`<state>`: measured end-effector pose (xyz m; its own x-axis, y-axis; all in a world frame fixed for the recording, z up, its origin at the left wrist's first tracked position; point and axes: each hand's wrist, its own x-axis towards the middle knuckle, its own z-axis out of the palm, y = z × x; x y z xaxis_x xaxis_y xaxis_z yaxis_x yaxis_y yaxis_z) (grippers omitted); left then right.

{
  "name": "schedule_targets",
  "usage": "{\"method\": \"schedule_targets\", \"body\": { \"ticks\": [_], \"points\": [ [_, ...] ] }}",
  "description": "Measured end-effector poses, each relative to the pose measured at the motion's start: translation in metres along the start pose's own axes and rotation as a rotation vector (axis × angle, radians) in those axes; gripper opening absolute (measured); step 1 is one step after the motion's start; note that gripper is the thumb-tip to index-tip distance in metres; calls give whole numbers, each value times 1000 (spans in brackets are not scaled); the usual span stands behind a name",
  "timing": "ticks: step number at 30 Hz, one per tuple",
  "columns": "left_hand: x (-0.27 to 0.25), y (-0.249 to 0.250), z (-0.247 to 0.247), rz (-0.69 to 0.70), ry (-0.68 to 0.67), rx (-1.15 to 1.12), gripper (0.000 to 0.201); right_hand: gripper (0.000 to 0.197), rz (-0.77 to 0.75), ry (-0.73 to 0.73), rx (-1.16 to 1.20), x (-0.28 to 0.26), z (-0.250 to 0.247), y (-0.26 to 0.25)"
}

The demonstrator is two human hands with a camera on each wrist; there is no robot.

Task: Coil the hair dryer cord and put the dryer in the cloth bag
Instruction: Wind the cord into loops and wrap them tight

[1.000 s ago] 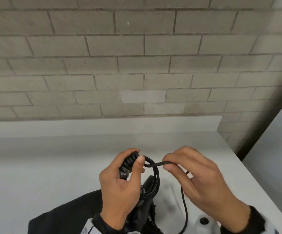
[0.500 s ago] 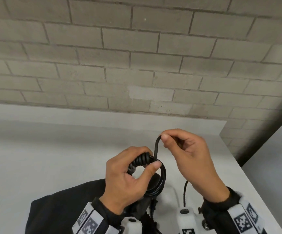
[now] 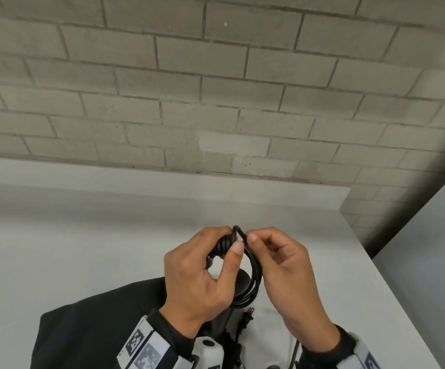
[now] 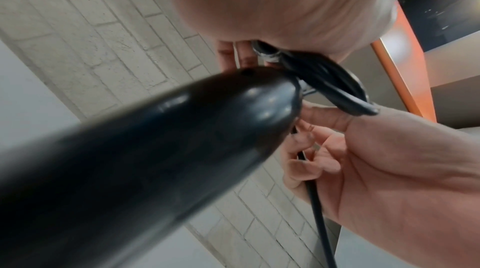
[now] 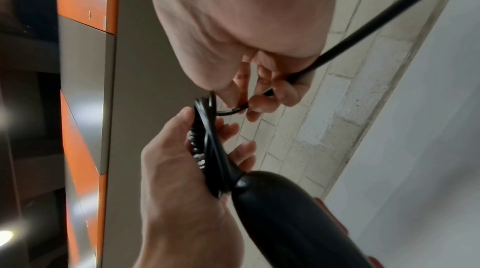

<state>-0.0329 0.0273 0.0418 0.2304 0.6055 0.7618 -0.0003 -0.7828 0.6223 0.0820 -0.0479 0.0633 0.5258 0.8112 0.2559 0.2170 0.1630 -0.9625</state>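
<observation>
My left hand (image 3: 202, 272) grips the coiled black cord (image 3: 253, 278) at its ribbed strain relief, thumb pressed on the loops. The black hair dryer (image 4: 145, 149) hangs below that hand, its handle end (image 5: 280, 211) near the coil. My right hand (image 3: 282, 267) pinches the loose cord (image 5: 363, 26) between thumb and forefinger, right against the top of the coil (image 5: 207, 128). The plug (image 3: 248, 315) dangles under the hands. A black cloth bag (image 3: 96, 328) lies flat on the white table (image 3: 56, 249) beneath my left forearm.
A grey brick wall (image 3: 216, 89) stands behind the table. The table's right edge (image 3: 392, 288) runs diagonally, with a gap beyond it. An orange-edged panel (image 4: 405, 67) shows in the wrist views.
My right hand has brought the pinched cord down from above the coil to its top, beside my left thumb. The plug now hangs in sight below.
</observation>
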Motion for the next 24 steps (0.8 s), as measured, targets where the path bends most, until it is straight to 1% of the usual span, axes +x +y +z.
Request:
{"method": "schedule_targets", "body": {
  "ticks": [2, 4, 6, 8, 10, 14, 16, 19, 20, 22, 23, 24],
  "points": [
    [1, 1, -1, -23, 13, 15, 34, 28, -22, -46, 16, -8, 0, 2],
    [1, 2, -2, -41, 21, 35, 28, 34, -26, -121, 19, -17, 1, 3],
    [0, 1, -3, -77, 31, 49, 30, 30, 3, -155, -17, -22, 1, 3],
    [-1, 0, -4, -115, 32, 55, 34, 22, 25, -139, -43, -23, 1, 4],
    [-1, 1, -4, -164, 8, 26, 31, 19, 12, -136, -55, -22, 1, 4],
    [3, 7, -6, -357, -54, -176, 27, 16, -15, -143, -96, -17, -2, 1],
    [7, 10, -9, -445, -81, -278, 21, 15, -27, -138, -109, -15, -4, -1],
    [11, 14, -12, -558, -88, -405, 15, 18, -52, -150, -133, -13, -5, -2],
    [11, 15, -12, -593, -75, -440, 16, 22, -54, -140, -141, -13, -4, -2],
    [12, 16, -11, -654, -48, -495, 20, 31, -67, -59, -152, -15, -1, 2],
    [12, 17, -11, -679, -36, -523, 22, 36, -104, 17, -191, -17, 1, 6],
    [12, 17, -10, -700, -25, -550, 24, 38, -187, 113, -263, -17, 3, 11]
  ]
}}
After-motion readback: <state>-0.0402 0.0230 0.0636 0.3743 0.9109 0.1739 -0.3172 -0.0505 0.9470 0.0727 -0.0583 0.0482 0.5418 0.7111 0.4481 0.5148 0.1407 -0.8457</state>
